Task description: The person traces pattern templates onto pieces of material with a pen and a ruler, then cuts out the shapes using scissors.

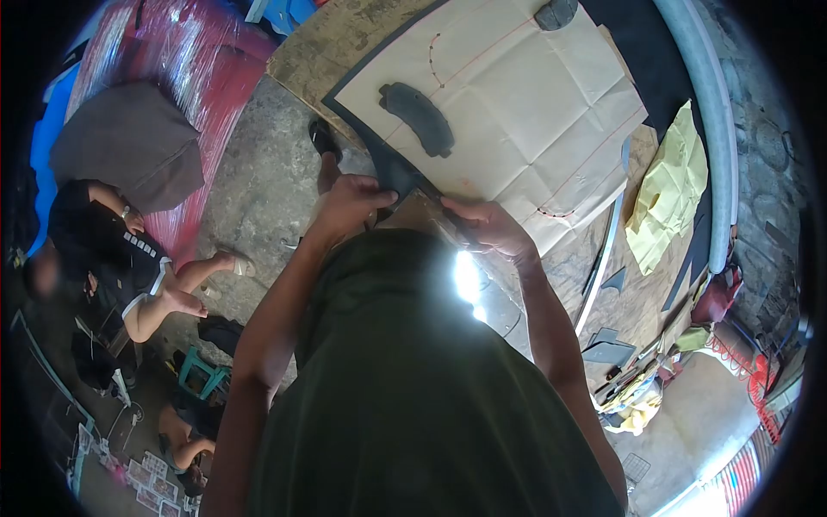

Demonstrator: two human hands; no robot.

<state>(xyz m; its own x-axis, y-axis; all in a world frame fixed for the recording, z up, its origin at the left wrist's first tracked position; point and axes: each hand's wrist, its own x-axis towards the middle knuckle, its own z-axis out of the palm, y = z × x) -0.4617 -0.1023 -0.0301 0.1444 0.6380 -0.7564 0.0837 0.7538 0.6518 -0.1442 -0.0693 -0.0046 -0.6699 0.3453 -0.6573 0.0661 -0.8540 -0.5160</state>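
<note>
A large creased sheet of pale paper (534, 103) with red lines lies over dark material (392, 168) on a wooden table. Near the table's front edge, my left hand (357, 202) is closed, thumb and fingers pinching the edge of the dark material. My right hand (491, 228) is at the paper's near corner, its thumb on top and its fingers hidden underneath. A dark curved pad (418, 119) rests on the paper's left part, and a second dark weight (556, 14) sits at its top edge.
Yellow paper (668, 189) lies on the right of the wooden table (637, 297), by a long pale roll (711, 129). Tools (629, 383) lie at the lower right. A seated person (112, 250) is at the left, beside red wrapped material (185, 52). Another person (185, 435) sits lower left.
</note>
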